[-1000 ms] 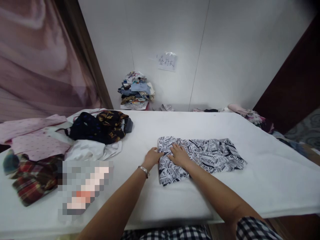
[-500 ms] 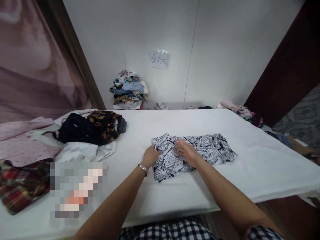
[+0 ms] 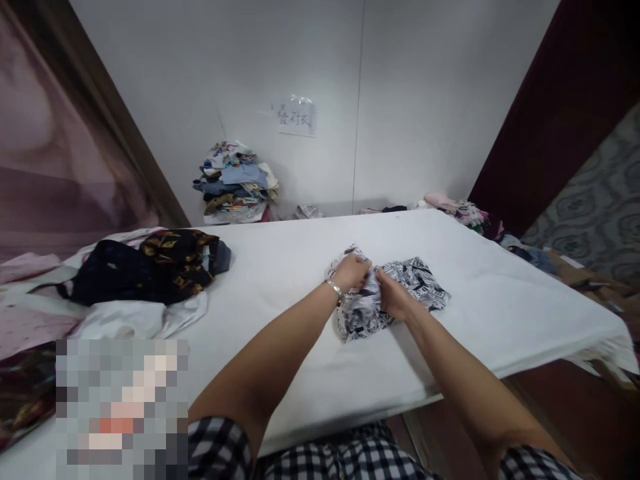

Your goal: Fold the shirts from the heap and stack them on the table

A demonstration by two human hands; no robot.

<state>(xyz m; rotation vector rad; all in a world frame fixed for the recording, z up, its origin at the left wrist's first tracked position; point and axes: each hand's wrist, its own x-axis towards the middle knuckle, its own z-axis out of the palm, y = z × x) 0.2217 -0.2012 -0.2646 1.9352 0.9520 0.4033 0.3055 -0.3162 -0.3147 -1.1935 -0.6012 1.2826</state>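
While the cloth (image 3: 420, 283) rests on the counter (image 3: 280, 283), its left part is now bunched between the hands, flatter a second ago; the left hand (image 3: 352, 271) has a narrow grip, pinching cloth; the right hand (image 3: 395, 294) touches it, grip impossible to tell; folding appears under way, incomplete.

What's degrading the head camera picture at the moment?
Head view: blur smears the printed cloth between left hand and right hand; head view: glare glints atop the wall sign; head view: a pixelated block masks the lower left; head view: soft shadow darkens the table beneath the right forearm.
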